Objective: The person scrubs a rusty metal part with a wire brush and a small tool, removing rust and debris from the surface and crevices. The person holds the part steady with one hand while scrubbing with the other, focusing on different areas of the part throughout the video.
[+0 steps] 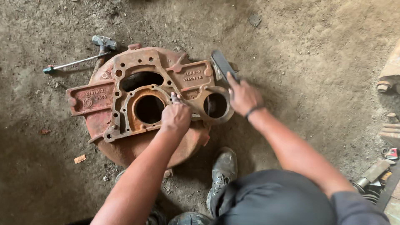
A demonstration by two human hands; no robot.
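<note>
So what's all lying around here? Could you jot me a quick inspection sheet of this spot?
Surface: bare dirt floor, dusty and uneven.
Job's things: rusty red cast housing lying flat, with two round openings; dark flat tool on its right edge.
Clutter: hammer and a thin rod tool beyond the housing; metal parts at right.
Hands: left hand on the housing between the openings; right hand gripping the flat tool.
Cables: nothing seen.
Surroundings: the person's shoe beside the housing.
</note>
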